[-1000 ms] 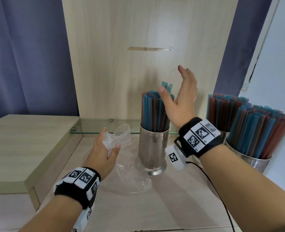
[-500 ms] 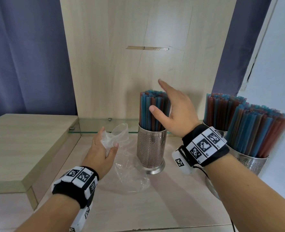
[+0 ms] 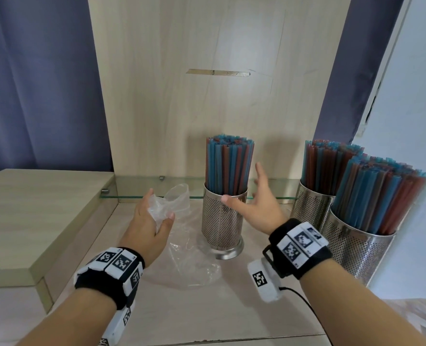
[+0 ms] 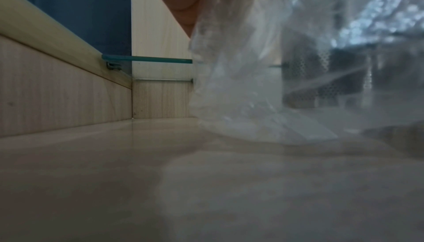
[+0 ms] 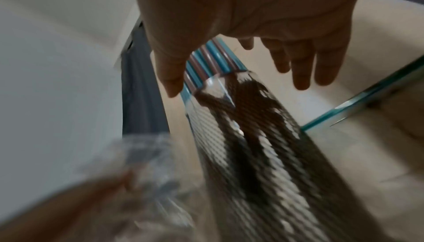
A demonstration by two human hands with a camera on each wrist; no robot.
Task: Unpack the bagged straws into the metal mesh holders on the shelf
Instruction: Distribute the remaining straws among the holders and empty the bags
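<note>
A metal mesh holder (image 3: 222, 222) stands mid-shelf, packed with upright blue and red straws (image 3: 229, 166). My right hand (image 3: 254, 204) hovers just right of its rim, fingers spread and straight, thumb in front of the rim; the right wrist view shows the same holder (image 5: 259, 148) below the spread fingers (image 5: 302, 70), holding nothing. My left hand (image 3: 154, 216) grips the bunched top of an empty clear plastic bag (image 3: 182, 248), whose rest trails on the shelf left of the holder. In the left wrist view the bag (image 4: 263, 86) hangs close in front of the lens.
Two more mesh holders (image 3: 314, 208) (image 3: 356, 250) full of straws stand at the right, against a white wall. A glass shelf edge (image 3: 137, 196) runs behind the holders. A raised wooden ledge (image 3: 32, 221) borders the left. The wooden shelf (image 3: 207, 308) stretches toward me.
My right hand came down from above the straw tops to the holder's rim on its right side. The stray raised straws are now level. The left hand kept holding the bag.
</note>
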